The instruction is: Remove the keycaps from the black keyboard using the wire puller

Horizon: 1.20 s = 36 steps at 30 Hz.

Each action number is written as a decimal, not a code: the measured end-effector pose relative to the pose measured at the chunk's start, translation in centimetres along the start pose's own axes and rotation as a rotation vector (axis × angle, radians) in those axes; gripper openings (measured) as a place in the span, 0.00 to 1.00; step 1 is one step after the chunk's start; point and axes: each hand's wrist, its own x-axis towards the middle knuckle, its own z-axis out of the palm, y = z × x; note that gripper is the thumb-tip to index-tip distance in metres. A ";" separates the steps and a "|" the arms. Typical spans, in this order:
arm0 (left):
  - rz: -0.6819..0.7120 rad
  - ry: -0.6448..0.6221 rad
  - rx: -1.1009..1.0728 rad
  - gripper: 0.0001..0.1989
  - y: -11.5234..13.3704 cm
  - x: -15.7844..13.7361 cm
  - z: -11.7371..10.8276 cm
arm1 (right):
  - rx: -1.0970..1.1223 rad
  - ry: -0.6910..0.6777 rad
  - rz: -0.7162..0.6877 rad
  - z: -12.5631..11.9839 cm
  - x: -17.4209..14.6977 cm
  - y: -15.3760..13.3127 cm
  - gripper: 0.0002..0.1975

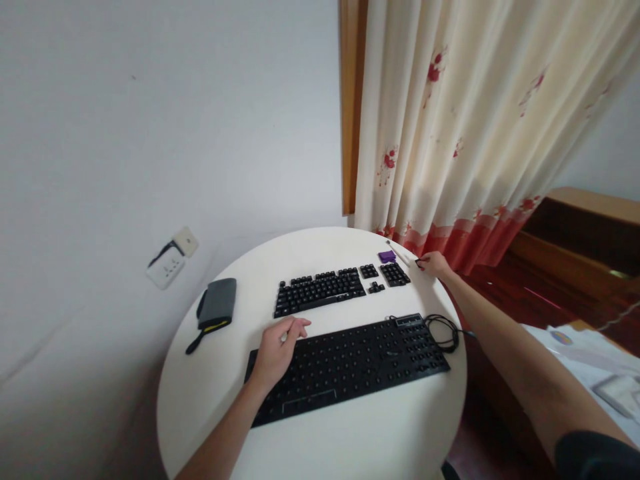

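Note:
A black keyboard base (pixel 350 363) without its keycaps lies across the near part of the round white table (pixel 385 440). My left hand (pixel 275 350) is over its upper left corner, fingers curled together; a small pale bit shows between them, too small to name. Behind the base, loose black keycaps (pixel 320 293) are laid out in keyboard order. At the table's right edge, my right hand (pixel 435 265) pinches a small black object (pixel 419 263), mostly hidden by the fingers. Just left of it are a thin white brush (pixel 399 253) and a folded purple cloth (pixel 387 257).
A grey zip case (pixel 219 301) with a black strap lies at the table's left. The coiled black cable (pixel 445 333) rests by the right edge. Beyond the table are a wall with a socket (pixel 166 267), a flowered curtain (pixel 450 133) and a surface with papers (pixel 575 350).

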 end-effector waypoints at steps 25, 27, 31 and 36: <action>-0.105 0.706 0.214 0.16 -4.3 1.4 -7.6 | 0.022 0.234 -0.235 -1.8 -6.0 -4.6 0.19; -0.150 0.746 0.293 0.16 -6.5 1.8 -10.3 | 0.148 0.142 -0.336 -2.7 -9.1 -5.7 0.21; -0.236 0.572 0.649 0.14 -9.9 2.4 -14.1 | 0.240 0.070 -0.377 -3.8 -15.7 -7.1 0.23; -0.274 0.427 0.788 0.12 -11.6 2.9 -14.0 | 0.288 -0.043 -0.449 -2.2 -21.1 -8.5 0.22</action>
